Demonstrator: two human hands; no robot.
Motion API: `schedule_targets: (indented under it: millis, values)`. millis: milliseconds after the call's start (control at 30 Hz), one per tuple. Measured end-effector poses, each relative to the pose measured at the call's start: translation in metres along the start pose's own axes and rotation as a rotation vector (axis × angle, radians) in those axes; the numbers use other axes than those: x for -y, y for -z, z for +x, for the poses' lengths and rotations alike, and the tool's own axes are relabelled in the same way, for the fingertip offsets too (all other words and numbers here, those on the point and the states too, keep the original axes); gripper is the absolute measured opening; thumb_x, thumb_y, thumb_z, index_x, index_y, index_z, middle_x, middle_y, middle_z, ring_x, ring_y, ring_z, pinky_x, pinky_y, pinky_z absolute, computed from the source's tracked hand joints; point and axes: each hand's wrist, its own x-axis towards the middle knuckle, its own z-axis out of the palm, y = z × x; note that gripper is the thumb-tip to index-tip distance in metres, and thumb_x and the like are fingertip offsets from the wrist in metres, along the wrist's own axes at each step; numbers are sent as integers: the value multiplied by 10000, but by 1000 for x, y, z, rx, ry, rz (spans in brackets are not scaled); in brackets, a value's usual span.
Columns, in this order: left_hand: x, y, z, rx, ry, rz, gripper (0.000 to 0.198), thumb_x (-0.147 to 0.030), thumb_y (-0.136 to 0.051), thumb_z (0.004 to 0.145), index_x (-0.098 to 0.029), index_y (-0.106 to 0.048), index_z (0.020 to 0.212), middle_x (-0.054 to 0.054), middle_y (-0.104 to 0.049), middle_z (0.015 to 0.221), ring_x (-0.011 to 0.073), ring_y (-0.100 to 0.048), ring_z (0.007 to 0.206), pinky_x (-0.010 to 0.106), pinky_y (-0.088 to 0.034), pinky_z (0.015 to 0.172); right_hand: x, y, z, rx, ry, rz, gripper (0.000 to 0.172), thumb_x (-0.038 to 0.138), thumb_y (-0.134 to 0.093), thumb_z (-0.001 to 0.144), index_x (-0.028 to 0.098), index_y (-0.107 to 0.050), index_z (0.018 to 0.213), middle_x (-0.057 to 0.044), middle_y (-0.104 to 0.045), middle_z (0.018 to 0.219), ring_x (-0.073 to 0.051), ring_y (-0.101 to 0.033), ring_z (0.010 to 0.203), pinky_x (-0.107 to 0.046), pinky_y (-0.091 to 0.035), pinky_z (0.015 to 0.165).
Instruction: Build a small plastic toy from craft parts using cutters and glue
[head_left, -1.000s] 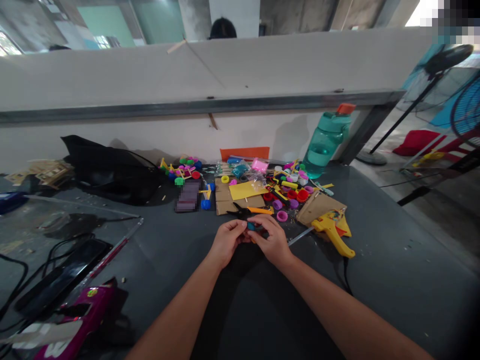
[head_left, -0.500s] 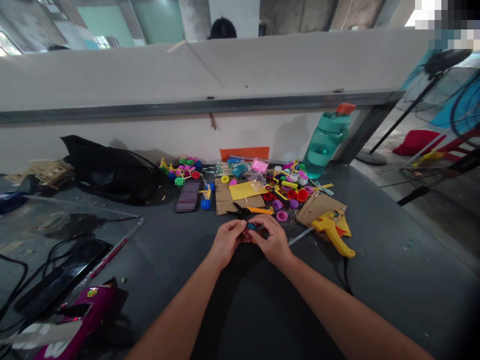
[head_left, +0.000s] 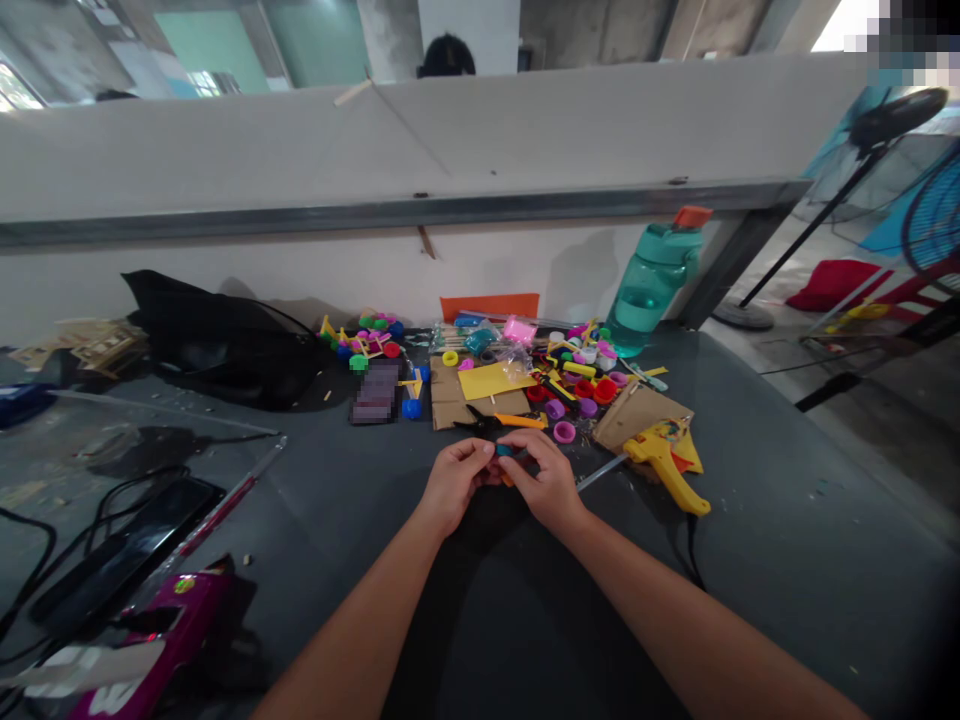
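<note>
My left hand (head_left: 454, 482) and my right hand (head_left: 546, 480) meet over the dark grey table (head_left: 750, 560), fingers pinched together. Between the fingertips sits a small blue piece (head_left: 504, 451) with a bit of orange below it; both hands grip it. Just beyond lie scissors with orange handles (head_left: 501, 421), a cardboard sheet (head_left: 457, 398) with a yellow card (head_left: 493, 380), and a heap of coloured plastic caps (head_left: 581, 390).
A yellow glue gun (head_left: 666, 459) lies right of my hands on cardboard. A teal water bottle (head_left: 655, 282) stands by the white partition. A black bag (head_left: 221, 340) sits at back left, cables and a dark tablet (head_left: 112, 560) at near left, a magenta object (head_left: 161, 640) at the front.
Both hands stay pinched on the small piece with only slight finger shifts. Nothing else on the table has moved.
</note>
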Motion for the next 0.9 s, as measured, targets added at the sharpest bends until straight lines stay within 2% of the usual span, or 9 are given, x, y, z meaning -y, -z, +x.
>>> schedule_targets:
  millis: [300, 600, 900]
  values:
    - [0, -1, -1, 16, -24, 36, 173, -271, -701, 667, -123, -613, 688, -15, -570, 580, 80, -528, 538, 211, -419, 573, 0, -1, 0, 47, 23, 23, 236, 167, -541, 755, 229, -606, 973, -59, -602, 955, -179, -576, 874, -289, -515, 675]
    - [0, 0, 0, 7, -5, 33, 193, -284, -717, 648, -122, -621, 691, -8, -577, 591, 80, -525, 543, 213, -429, 583, 2, 1, 0, 62, 29, 34, 199, 172, -555, 751, 226, -617, 933, -62, -597, 935, -183, -572, 878, -274, -512, 626]
    - [0, 0, 0, -11, 8, -4, 218, -319, -707, 657, -121, -626, 697, 9, -598, 605, 89, -544, 532, 217, -440, 568, 1, 2, 0, 42, 15, 22, 258, 199, -522, 805, 253, -625, 1036, -63, -619, 977, -183, -581, 914, -295, -517, 692]
